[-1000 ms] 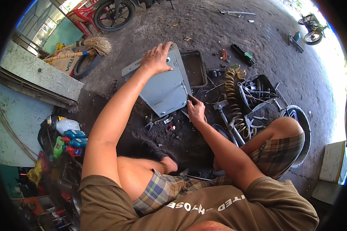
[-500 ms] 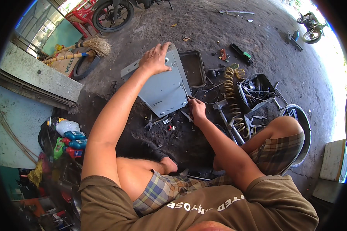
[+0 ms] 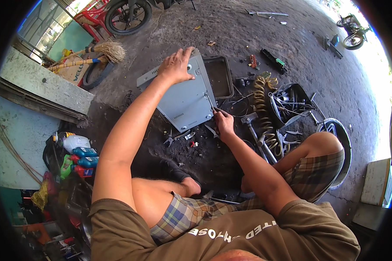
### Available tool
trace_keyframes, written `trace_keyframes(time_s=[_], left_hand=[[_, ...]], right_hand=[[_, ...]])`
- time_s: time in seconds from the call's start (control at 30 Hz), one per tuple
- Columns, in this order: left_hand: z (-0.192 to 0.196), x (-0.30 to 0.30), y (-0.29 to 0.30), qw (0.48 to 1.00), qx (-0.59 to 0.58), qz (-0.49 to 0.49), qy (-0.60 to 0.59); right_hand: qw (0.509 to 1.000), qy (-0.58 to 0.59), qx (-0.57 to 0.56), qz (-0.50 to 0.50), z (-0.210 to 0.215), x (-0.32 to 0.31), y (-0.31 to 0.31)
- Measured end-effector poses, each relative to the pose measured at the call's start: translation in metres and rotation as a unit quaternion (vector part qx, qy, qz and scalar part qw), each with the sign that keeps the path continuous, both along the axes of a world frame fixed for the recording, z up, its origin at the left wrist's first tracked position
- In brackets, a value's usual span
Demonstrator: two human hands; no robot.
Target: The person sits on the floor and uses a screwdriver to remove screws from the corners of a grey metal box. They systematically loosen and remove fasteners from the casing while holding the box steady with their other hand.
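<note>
A grey metal box casing (image 3: 185, 102) stands tilted on the dirty floor in front of me. My left hand (image 3: 175, 66) lies flat on its upper edge, fingers spread, holding it steady. At the casing's right edge my right hand (image 3: 224, 124) is closed around a thin metal tool, probably a screwdriver (image 3: 211, 104), whose tip touches the casing's side. Small screws and bits (image 3: 189, 138) lie on the ground below the casing.
An empty dark tray (image 3: 220, 76) lies just behind the casing. To the right are a coiled yellow hose (image 3: 262, 108), a hammer (image 3: 253, 126) and a black crate of tools (image 3: 289, 104). Bottles (image 3: 80, 152) stand at my left. A broom (image 3: 98, 54) and motorbike wheel (image 3: 128, 17) are farther back.
My right hand has shifted slightly along the casing's right edge with the tool. My left hand stays on the casing's top.
</note>
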State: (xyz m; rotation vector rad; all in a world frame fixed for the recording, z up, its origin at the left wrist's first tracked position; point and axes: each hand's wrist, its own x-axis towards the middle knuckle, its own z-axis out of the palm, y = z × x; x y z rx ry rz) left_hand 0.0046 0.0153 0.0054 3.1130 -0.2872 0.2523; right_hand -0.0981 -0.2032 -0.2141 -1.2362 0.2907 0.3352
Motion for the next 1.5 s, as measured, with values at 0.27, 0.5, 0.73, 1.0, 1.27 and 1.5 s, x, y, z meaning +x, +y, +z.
trace_keyframes(time_s=[0.27,0.5,0.73,1.0,1.27,1.5], left_hand=[[0.003,-0.001,-0.001,1.0,0.006,-0.001,0.011],[0.003,-0.001,0.0,1.0,0.002,-0.004,0.004],[0.003,-0.001,-0.001,1.0,0.0,0.001,0.015],[0.003,-0.001,-0.001,1.0,-0.001,0.004,0.019],[-0.002,0.0,0.001,1.0,-0.003,0.0,-0.001],[-0.001,0.001,0.001,1.0,-0.007,-0.005,0.003]], right_hand=[[1.0,0.017,-0.001,0.009,0.016,-0.005,-0.002],[1.0,0.02,0.007,0.019,0.015,-0.004,-0.002],[0.999,0.007,-0.047,0.022,0.006,0.001,-0.002],[1.0,0.009,-0.019,0.017,0.013,-0.003,-0.003],[0.999,0.009,-0.025,0.019,0.013,-0.002,-0.004],[0.999,0.0,-0.03,0.02,0.01,-0.002,-0.003]])
